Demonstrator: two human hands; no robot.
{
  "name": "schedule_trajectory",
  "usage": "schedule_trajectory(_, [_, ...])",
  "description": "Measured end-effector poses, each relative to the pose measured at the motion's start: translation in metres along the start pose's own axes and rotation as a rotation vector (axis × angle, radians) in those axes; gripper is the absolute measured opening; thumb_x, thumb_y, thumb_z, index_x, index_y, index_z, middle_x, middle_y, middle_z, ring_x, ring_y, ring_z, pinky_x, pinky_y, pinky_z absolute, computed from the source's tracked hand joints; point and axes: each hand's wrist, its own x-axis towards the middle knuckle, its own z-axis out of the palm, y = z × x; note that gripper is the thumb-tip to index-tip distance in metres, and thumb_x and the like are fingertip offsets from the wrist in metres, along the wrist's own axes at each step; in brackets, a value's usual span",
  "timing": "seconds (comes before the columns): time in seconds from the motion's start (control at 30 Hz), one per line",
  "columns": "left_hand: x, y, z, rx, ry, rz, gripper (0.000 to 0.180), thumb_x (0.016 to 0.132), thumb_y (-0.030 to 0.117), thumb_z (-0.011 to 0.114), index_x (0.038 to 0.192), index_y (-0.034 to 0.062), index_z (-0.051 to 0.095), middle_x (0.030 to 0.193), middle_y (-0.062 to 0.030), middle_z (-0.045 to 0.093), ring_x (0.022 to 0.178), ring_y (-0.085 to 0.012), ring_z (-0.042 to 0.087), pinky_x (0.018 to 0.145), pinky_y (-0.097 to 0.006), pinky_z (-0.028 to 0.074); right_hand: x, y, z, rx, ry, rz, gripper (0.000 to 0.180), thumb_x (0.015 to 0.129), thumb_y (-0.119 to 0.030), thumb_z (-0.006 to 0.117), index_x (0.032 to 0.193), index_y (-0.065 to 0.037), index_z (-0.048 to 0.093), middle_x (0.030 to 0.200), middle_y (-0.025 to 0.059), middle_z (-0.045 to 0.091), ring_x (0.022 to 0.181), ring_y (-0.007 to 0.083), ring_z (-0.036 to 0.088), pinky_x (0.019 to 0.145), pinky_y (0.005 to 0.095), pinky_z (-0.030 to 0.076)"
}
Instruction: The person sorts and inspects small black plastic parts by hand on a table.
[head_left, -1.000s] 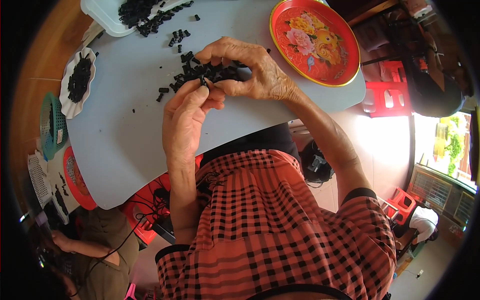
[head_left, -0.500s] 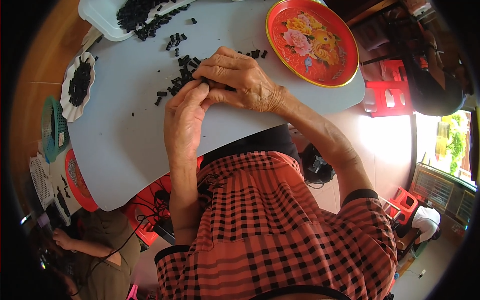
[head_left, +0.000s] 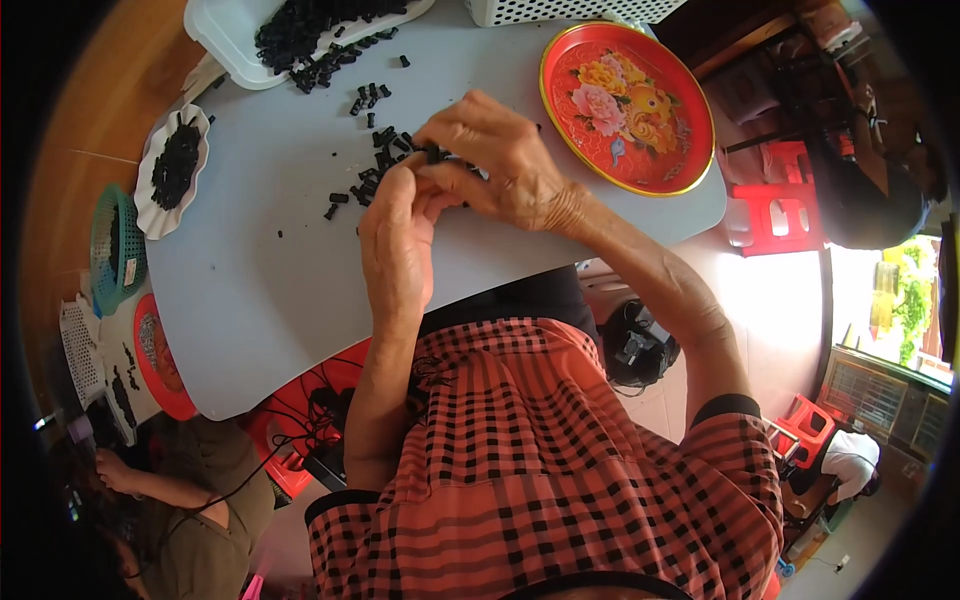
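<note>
Above the pale grey table point(head_left: 270, 300), both hands meet close together. My right hand point(head_left: 497, 160) pinches a small black cylindrical piece point(head_left: 433, 155) between thumb and fingertips. Just beside it, my left hand point(head_left: 396, 250) has its thumb and fingers drawn together; what they grip, if anything, is hidden. Loose small black spool-shaped pieces point(head_left: 369, 182) lie around and behind the fingertips, partly covered by the hands. A few more black pieces point(head_left: 371, 92) are scattered farther back.
A white tray point(head_left: 215, 45) heaped with black pieces stands at the far left. Nearer sits a scalloped white dish point(head_left: 150, 217) of thin black parts. A red floral tray point(head_left: 560, 120) lies at right, beside a white perforated basket point(head_left: 570, 10). Another person point(head_left: 215, 500) sits at lower left.
My hands have drawn slightly apart, and a black piece now shows in my right fingertips. The whole view has shifted a little, bringing the white basket into sight.
</note>
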Motion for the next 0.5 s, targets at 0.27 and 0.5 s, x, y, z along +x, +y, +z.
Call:
schedule_trajectory(0.27, [-0.005,0.011,-0.027,0.066,0.08,0.069,0.032,0.096,0.023,0.045,0.108,-0.0063,0.053,0.096,-0.0176,0.063,0.091,-0.0212,0.06,0.084,-0.033,0.048,0.106,0.067,-0.079,-0.517,0.063,0.093,0.035,0.072,-0.021,0.074,0.096,0.002,0.062,0.092,0.0166,0.06,0.088,0.0333,0.056,0.077,0.0416,0.044])
schedule_trajectory(0.5, [-0.005,0.015,-0.018,0.082,0.074,0.006,0.027,0.095,0.016,0.045,0.106,-0.0073,0.055,0.093,-0.0142,0.064,0.085,-0.0174,0.06,0.081,-0.029,0.048,0.087,0.068,-0.003,-0.219,-0.089,0.006,0.017,0.078,-0.012,0.068,0.093,-0.004,0.067,0.083,0.0116,0.066,0.069,0.0236,0.065,0.064,0.0323,0.053])
